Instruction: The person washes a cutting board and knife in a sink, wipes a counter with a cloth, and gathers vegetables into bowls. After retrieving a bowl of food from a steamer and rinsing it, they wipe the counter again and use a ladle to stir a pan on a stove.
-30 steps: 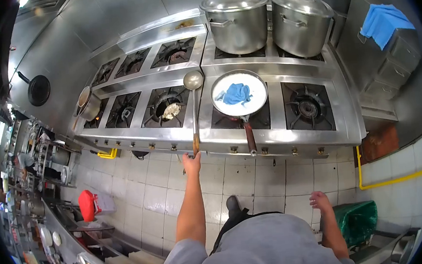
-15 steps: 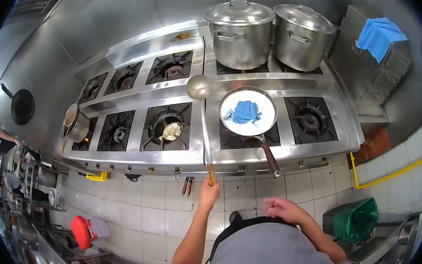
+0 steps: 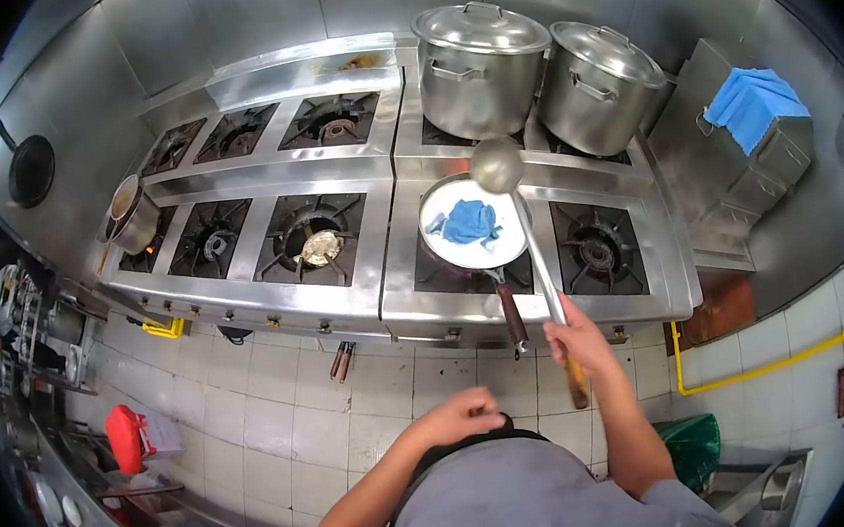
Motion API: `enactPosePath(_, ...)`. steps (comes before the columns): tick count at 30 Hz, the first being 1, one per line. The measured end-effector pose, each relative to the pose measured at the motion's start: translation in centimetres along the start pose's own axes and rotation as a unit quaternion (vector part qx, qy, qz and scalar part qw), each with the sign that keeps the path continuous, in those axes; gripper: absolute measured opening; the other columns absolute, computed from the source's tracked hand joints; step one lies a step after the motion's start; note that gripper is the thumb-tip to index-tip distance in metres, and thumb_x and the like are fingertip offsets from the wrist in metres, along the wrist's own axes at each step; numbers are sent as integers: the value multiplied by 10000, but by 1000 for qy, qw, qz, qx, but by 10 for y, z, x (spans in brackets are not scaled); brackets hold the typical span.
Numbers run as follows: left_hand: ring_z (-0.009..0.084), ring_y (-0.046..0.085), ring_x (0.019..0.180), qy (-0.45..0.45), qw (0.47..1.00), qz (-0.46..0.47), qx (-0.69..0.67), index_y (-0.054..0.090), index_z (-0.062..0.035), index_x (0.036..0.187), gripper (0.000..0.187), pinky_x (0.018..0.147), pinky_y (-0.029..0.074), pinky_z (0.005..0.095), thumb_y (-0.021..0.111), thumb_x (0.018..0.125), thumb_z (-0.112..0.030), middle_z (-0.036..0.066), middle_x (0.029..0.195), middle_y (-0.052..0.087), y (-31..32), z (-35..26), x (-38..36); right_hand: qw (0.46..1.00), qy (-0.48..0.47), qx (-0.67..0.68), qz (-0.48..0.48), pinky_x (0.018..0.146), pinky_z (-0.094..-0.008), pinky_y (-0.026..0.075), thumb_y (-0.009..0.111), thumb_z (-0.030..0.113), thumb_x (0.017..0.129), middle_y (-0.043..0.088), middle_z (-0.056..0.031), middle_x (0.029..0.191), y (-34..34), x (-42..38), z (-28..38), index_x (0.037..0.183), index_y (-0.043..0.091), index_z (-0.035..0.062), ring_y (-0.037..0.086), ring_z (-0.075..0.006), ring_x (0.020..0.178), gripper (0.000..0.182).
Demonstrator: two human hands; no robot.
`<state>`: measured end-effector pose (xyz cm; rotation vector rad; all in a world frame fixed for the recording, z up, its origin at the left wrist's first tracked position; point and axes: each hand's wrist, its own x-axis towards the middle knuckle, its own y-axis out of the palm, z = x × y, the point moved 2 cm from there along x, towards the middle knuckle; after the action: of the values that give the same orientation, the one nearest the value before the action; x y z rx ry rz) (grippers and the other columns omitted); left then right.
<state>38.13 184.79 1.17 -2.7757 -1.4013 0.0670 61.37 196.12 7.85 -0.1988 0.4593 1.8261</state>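
Holding the ladle [image 3: 531, 244] by its far-down handle, the right hand [image 3: 571, 336] grips tight so the bowl hangs over the pan [image 3: 472, 227]. The left hand [image 3: 465, 415] rests loosely curled, empty, near the belly.

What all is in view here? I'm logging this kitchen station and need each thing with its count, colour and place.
stockpots: 2, steel, lidded, back right burners
frying pan: 1, white inside, front burner
cloth in pan: 1, blue
ladle: 1, steel, bowl above the pan
small pot: 1, steel, far left burner
folded cloth: 1, blue, on steel box at right
gas pipe: 1, yellow, tiled wall
bin: 1, green liner, floor
left hand: empty, near apron
right hand: grips ladle handle
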Motion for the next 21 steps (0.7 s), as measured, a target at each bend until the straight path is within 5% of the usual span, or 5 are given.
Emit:
enactPosePath(4, 176, 545, 801, 20, 1000, 9, 8, 634, -45, 815, 215, 716, 443, 306, 718, 863, -236, 49, 847, 554, 18, -50, -46, 949, 18, -313, 12, 519, -333, 493, 578, 69, 873, 614, -85, 785, -60, 11, -11, 1500, 287, 218, 600, -194, 568, 707)
enactPosePath(6, 200, 555, 839, 69, 990, -70, 99, 688, -52, 911, 161, 745, 451, 322, 736, 834, -185, 47, 866, 579, 23, -68, -48, 789, -204, -580, -19, 707, -438, 521, 579, 109, 873, 660, -194, 889, -74, 27, -15, 1509, 245, 234, 653, -365, 770, 729)
enactPosePath(10, 232, 549, 842, 52, 990, -56, 119, 648, -31, 850, 152, 756, 450, 344, 695, 866, -174, 62, 845, 569, 39, -73, -47, 773, -63, -631, 7, 877, -491, 463, 578, 136, 873, 639, -279, 977, -84, 52, -15, 1518, 200, 252, 587, -481, 965, 756)
enactPosePath(13, 247, 545, 831, 2, 991, -47, 128, 622, -21, 851, 177, 777, 446, 356, 649, 905, -187, 74, 853, 561, 44, -69, -46, 737, -87, -670, 25, 728, -449, 519, 584, 168, 896, 651, -213, 902, -92, 78, -17, 1526, 160, 263, 648, -378, 792, 765)
enactPosePath(21, 258, 578, 853, -96, 983, 13, 157, 614, -13, 934, 219, 794, 463, 326, 589, 947, -231, 86, 909, 596, 48, -71, -35, 962, 190, -158, 118, 397, -272, 401, 589, 145, 914, 467, 15, 655, -87, 63, 32, 1352, 412, 173, 455, -93, 454, 473)
